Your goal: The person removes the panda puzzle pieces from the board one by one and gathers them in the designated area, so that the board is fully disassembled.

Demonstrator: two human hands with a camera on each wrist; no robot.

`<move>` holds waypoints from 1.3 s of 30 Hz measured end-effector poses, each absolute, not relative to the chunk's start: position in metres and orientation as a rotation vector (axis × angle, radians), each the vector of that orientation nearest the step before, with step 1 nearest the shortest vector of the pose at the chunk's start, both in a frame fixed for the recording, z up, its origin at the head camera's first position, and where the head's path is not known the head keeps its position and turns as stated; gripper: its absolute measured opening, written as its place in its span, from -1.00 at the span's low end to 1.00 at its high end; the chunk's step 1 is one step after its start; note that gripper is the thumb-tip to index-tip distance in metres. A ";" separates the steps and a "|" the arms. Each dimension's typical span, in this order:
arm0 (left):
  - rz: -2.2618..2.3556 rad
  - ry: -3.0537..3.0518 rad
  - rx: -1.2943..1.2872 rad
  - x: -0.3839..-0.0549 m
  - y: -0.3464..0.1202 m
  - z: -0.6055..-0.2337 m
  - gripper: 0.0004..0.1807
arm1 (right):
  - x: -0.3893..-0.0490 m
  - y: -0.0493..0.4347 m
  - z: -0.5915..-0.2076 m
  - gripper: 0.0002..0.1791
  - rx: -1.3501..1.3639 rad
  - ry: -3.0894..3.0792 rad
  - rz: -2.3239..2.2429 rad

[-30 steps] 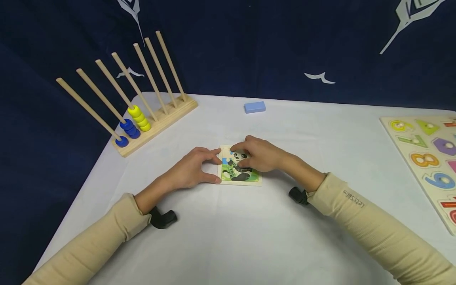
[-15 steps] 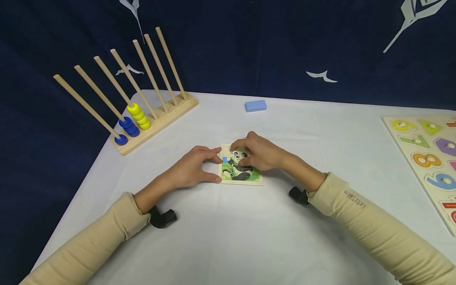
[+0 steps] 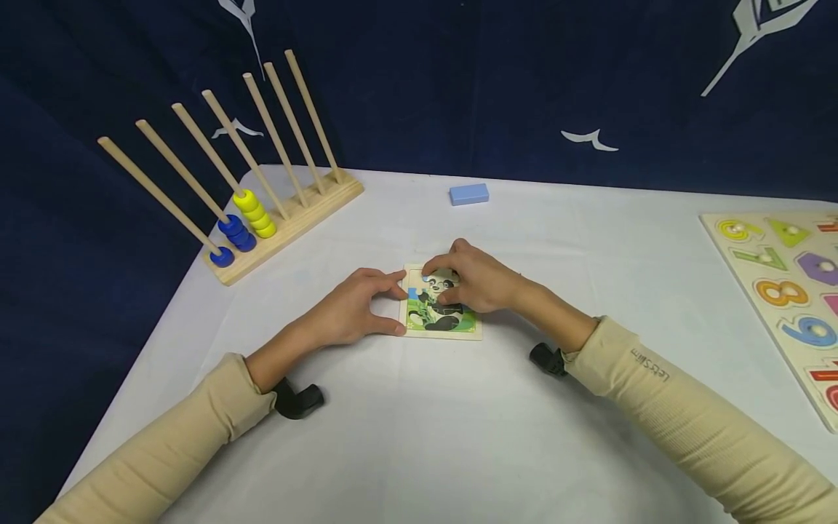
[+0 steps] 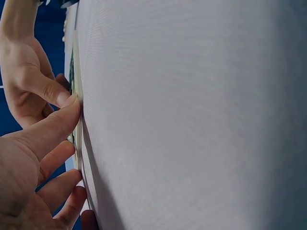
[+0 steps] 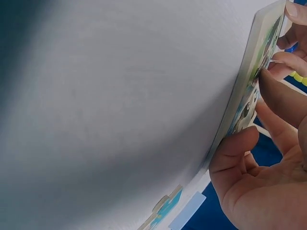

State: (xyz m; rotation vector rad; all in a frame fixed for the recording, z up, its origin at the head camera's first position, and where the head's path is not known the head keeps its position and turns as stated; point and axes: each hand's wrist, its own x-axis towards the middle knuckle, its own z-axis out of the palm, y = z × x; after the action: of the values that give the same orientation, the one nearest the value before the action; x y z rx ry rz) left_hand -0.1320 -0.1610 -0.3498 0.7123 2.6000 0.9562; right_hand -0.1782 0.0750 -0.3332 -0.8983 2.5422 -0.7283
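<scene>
A small panda jigsaw puzzle (image 3: 440, 320) in a pale wooden frame lies flat on the white table, mid head view. My left hand (image 3: 347, 309) touches its left edge, thumb at the near corner and fingertips farther up; the left wrist view shows the thumb (image 4: 67, 117) against the frame's side. My right hand (image 3: 487, 280) arches over the upper right, pinching a puzzle piece with the panda's head (image 3: 440, 285) between thumb and curled index finger. Bare wood shows at the puzzle's upper left. In the right wrist view a loose blue-topped puzzle piece (image 5: 165, 208) lies beyond this hand.
A wooden peg abacus (image 3: 288, 233) with blue and yellow beads stands at the back left. A light blue block (image 3: 468, 194) lies near the table's back edge. On the right is a number-and-shape board (image 3: 772, 320). A dark curtain (image 3: 419, 87) hangs behind the table.
The head view has shifted slightly. My right hand has edged a little away from me over the puzzle; my left hand stays at the frame's edge.
</scene>
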 end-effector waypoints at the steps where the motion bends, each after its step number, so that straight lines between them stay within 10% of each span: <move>1: 0.957 2.600 0.713 -0.132 -0.161 -0.350 -0.53 | -0.178 0.075 -0.333 -0.39 -0.887 2.542 -0.737; 39: 0.952 2.603 0.689 -0.132 -0.160 -0.349 -0.55 | -0.183 0.075 -0.327 -0.64 -0.877 2.651 -0.644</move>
State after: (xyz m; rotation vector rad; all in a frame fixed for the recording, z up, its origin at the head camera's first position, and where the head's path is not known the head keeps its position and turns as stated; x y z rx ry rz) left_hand -0.1319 -0.1603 -0.3490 0.6888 2.6030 0.9518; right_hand -0.1829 0.0753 -0.3270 -0.8772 2.6509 -0.6436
